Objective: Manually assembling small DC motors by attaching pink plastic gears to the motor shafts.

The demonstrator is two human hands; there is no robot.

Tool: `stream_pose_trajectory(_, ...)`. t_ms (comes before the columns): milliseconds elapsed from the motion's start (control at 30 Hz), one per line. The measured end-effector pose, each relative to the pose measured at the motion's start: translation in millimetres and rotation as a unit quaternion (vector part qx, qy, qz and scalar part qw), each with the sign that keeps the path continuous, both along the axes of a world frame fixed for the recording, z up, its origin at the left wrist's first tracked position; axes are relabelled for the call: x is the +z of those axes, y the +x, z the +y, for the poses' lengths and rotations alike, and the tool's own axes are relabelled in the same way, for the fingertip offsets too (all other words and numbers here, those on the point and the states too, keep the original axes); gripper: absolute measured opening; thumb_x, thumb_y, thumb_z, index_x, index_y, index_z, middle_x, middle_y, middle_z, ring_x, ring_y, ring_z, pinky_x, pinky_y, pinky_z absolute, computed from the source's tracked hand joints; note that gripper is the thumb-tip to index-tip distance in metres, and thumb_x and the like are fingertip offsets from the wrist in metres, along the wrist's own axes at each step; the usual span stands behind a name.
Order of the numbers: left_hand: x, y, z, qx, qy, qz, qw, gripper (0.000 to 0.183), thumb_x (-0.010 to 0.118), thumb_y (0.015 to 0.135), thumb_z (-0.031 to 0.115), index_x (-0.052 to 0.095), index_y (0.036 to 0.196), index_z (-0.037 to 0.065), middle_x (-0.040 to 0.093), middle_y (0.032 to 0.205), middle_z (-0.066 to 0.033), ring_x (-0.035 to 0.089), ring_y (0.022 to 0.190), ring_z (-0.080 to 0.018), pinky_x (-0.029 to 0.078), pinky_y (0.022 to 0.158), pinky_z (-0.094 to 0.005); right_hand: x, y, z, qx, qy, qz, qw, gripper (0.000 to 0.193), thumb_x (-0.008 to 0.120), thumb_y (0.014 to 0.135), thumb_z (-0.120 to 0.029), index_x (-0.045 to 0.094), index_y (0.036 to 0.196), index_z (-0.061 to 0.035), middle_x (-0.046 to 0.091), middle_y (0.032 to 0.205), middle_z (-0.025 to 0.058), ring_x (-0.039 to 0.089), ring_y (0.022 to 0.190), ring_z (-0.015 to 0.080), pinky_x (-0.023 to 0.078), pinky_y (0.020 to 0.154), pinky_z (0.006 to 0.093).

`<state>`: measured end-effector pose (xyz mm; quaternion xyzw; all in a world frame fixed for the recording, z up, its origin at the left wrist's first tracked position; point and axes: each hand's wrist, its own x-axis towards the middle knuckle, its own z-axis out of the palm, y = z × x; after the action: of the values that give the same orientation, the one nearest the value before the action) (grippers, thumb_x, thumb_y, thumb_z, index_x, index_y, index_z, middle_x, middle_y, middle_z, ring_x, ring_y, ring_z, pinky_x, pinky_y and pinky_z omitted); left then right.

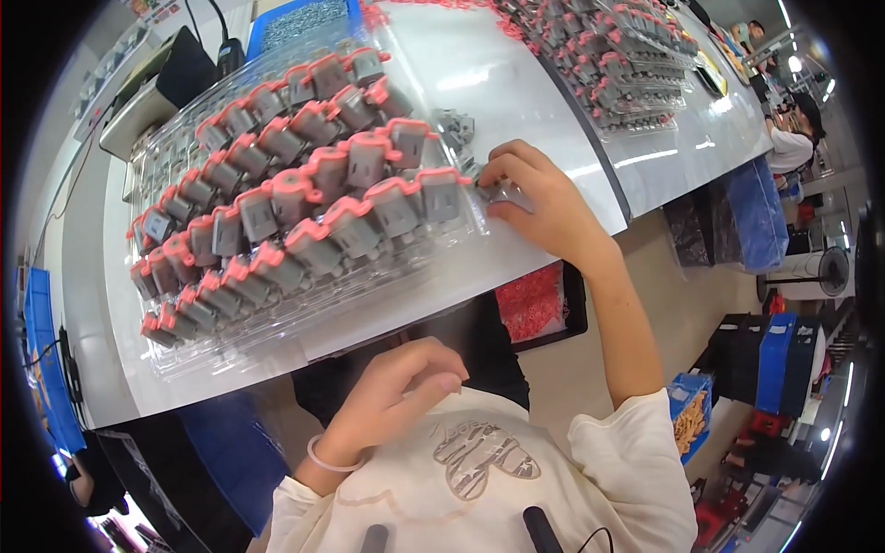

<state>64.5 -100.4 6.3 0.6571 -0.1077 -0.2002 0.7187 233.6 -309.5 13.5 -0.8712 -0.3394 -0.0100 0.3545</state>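
My right hand (pixel 548 203) reaches over the white table, its fingers closed around a grey plastic part (pixel 509 195), just past the right edge of a clear tray (pixel 346 309). Rows of grey plastic housings (pixel 260 217) with pinkish-red rims stand in that tray. Beyond my fingers lies a small heap of loose grey parts (pixel 455 126). In front of my chest, off the table's near edge, my left hand (pixel 403 387) is curled, thumb and fingertips close together. Whatever it may hold is hidden.
A blue bin (pixel 300 28) of small pieces stands at the far side, near scattered red pieces (pixel 433 7). Stacked trays of similar housings (pixel 636 92) sit at the far right. Below the table edge is a dark box (pixel 573 313) holding red pieces. Other people work at far right.
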Motion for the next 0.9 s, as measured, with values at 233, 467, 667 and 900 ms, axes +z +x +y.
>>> stream_pose_trajectory(233,1,5,-17,0.024,0.020,0.005,0.999,0.011,0.058,0.087,0.011,0.057,0.085,0.000,0.058,0.077,-0.0071,0.056,0.071,-0.0151,0.044,0.067,-0.0262,-1,7,0,0.008,-0.052,-0.074,0.996,0.025,0.069,0.066,0.001,0.054,0.086,-0.0013,0.054,0.090,0.0082,0.056,0.085,0.0253,0.047,0.075,0.0338)
stream_pose_trajectory(467,3,6,-21,0.021,0.040,0.005,0.999,0.010,0.058,0.087,0.010,0.057,0.086,0.000,0.058,0.077,-0.0067,0.056,0.071,-0.0143,0.044,0.066,-0.0254,-3,11,-1,0.027,-0.025,-0.033,0.999,0.022,0.070,0.069,-0.003,0.055,0.085,-0.0015,0.054,0.086,0.0088,0.058,0.077,0.0238,0.048,0.068,0.0327)
stream_pose_trajectory(667,1,4,-21,0.011,0.043,-0.002,0.999,0.009,0.057,0.087,0.008,0.057,0.086,-0.001,0.058,0.078,-0.0066,0.056,0.070,-0.0134,0.044,0.064,-0.0246,4,14,-3,0.034,-0.052,0.016,0.998,0.021,0.070,0.068,-0.004,0.058,0.085,-0.0019,0.055,0.087,0.0083,0.058,0.077,0.0228,0.048,0.069,0.0321)
stream_pose_trajectory(900,-1,3,-20,0.019,0.031,0.023,0.999,0.010,0.057,0.087,0.007,0.057,0.086,-0.002,0.058,0.078,-0.0064,0.056,0.069,-0.0122,0.045,0.064,-0.0240,2,10,-3,0.039,-0.011,0.004,0.999,0.026,0.069,0.066,0.001,0.059,0.090,-0.0026,0.055,0.092,0.0068,0.058,0.085,0.0240,0.048,0.073,0.0334)
